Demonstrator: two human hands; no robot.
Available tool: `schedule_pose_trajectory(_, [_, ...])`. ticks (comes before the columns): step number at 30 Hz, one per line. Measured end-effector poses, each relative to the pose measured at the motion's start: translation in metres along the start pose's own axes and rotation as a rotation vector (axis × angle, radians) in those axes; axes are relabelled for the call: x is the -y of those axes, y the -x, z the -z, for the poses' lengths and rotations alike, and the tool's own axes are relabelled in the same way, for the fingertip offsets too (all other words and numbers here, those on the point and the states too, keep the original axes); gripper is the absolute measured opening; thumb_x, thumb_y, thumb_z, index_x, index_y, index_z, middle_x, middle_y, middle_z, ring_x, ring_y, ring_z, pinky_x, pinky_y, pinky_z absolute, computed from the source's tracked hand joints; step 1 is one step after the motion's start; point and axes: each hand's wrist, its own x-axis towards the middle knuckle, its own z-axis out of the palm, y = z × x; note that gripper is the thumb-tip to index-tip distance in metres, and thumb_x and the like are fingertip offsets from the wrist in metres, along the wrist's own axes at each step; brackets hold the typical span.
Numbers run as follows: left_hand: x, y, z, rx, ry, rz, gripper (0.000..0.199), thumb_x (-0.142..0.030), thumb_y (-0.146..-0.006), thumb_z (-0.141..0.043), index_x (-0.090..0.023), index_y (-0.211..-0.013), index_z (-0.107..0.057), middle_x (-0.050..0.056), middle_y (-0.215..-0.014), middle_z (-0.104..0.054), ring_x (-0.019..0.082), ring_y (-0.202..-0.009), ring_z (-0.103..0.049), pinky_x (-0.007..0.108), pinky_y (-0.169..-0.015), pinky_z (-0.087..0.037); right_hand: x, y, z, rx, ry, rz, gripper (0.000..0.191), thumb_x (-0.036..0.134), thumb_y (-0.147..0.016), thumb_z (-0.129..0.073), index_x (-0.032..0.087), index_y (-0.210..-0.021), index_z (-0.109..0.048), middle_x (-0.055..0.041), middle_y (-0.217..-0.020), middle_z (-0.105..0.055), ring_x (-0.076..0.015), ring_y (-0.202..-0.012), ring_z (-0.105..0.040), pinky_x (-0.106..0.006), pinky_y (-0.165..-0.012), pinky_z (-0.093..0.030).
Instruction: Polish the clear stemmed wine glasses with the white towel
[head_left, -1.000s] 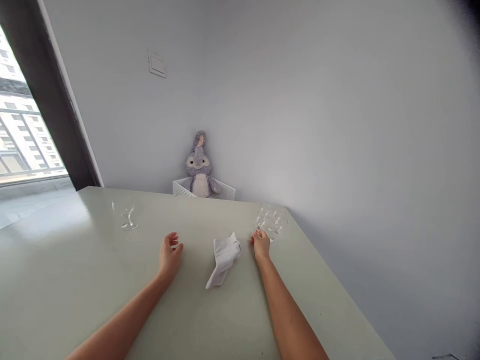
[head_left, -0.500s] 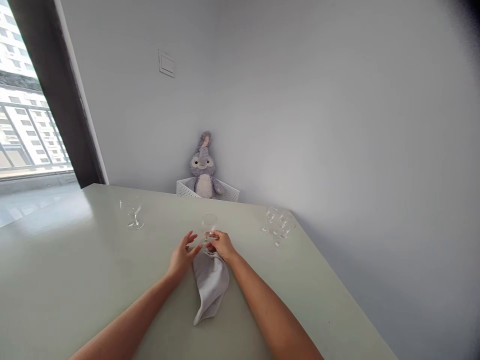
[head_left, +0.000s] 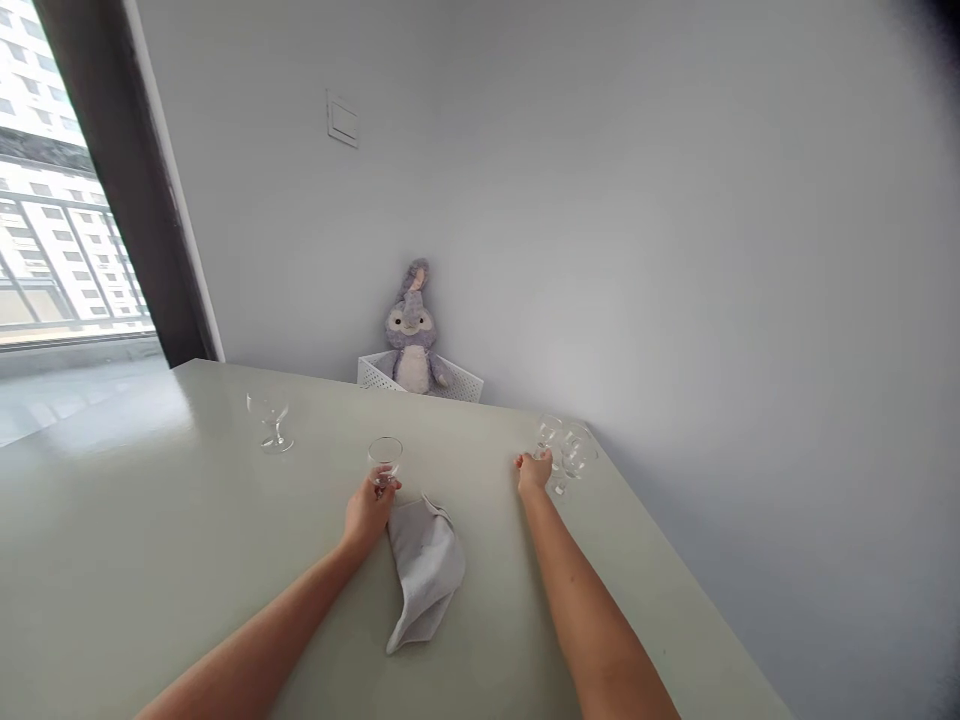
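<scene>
A clear stemmed glass (head_left: 385, 455) stands upright in my left hand (head_left: 367, 512), whose fingers close round its lower part. Just right of that hand a crumpled grey cloth (head_left: 427, 570) lies on the pale table (head_left: 187, 560). My right hand (head_left: 534, 470) reaches to a group of clear glasses (head_left: 579, 458) near the table's right edge. Its fingers are at the left glass (head_left: 550, 430) of the group; whether they grip it is too small to tell. Another stemmed glass (head_left: 271, 415) stands alone at the left.
Behind the far table edge a grey and white plush toy (head_left: 411, 345) sits in a white perforated basket (head_left: 463, 384). Grey walls meet behind it, with a switch (head_left: 343, 121) on the left one. A window (head_left: 60, 230) is at the far left.
My left hand has closed round the middle glass, which now stands slightly further left. My right hand has let go of that glass and moved right to the group. The view has shifted slightly.
</scene>
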Motion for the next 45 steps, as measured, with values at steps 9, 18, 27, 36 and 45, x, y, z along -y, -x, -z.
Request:
schedule_pose_trajectory(9, [0.003, -0.006, 0.0, -0.033, 0.016, 0.013, 0.02, -0.03, -0.076, -0.046, -0.023, -0.092, -0.055, 0.001, -0.081, -0.067, 0.016, -0.069, -0.058, 0.026, -0.062, -0.04, 0.001, 0.03, -0.039, 0.136, -0.077, -0.128, 0.019, 0.034, -0.065, -0.053, 0.019, -0.077, -0.049, 0.0026, -0.068, -0.053, -0.0081, -0.045, -0.051, -0.021, -0.041, -0.04])
schedule_pose_trajectory(18, [0.003, -0.022, 0.035, -0.188, 0.012, 0.114, 0.021, -0.026, -0.076, -0.043, -0.02, -0.093, -0.055, 0.003, -0.083, -0.065, 0.013, -0.059, -0.055, 0.024, -0.057, -0.04, 0.005, 0.113, -0.082, 0.526, -0.083, -0.094, 0.027, 0.036, -0.063, -0.055, 0.016, -0.081, -0.054, -0.0004, -0.077, -0.059, -0.0078, -0.045, -0.052, -0.02, -0.038, -0.04])
schedule_pose_trajectory(27, [0.024, -0.048, 0.104, -0.549, -0.2, 0.247, 0.029, -0.022, -0.068, -0.054, -0.02, -0.097, -0.062, 0.011, -0.105, -0.052, 0.028, -0.103, -0.048, 0.039, -0.088, -0.035, 0.006, 0.151, -0.095, 0.643, -0.07, 0.017, 0.031, 0.038, -0.069, -0.052, 0.017, -0.093, -0.053, -0.0016, -0.078, -0.062, -0.0091, -0.046, -0.053, -0.02, -0.038, -0.042])
schedule_pose_trajectory(36, [0.045, -0.064, 0.139, -0.684, -0.215, 0.336, 0.036, -0.028, -0.074, -0.053, -0.021, -0.108, -0.057, 0.01, -0.099, -0.051, 0.024, -0.096, -0.051, 0.036, -0.086, -0.039, 0.009, 0.159, -0.088, 0.622, -0.049, 0.084, 0.026, 0.037, -0.071, -0.052, 0.017, -0.088, -0.055, 0.0002, -0.067, -0.059, -0.0105, -0.048, -0.053, -0.021, -0.043, -0.043])
schedule_pose_trajectory(45, [0.035, -0.06, 0.137, -0.961, -0.189, 0.237, 0.045, -0.019, -0.072, -0.051, -0.013, -0.115, -0.041, 0.013, -0.107, -0.042, 0.023, -0.099, -0.044, 0.037, -0.087, -0.037, 0.01, 0.16, -0.086, 0.642, -0.014, 0.1, 0.032, 0.041, -0.072, -0.052, 0.016, -0.092, -0.058, -0.0005, -0.066, -0.059, -0.0116, -0.05, -0.054, -0.022, -0.045, -0.043])
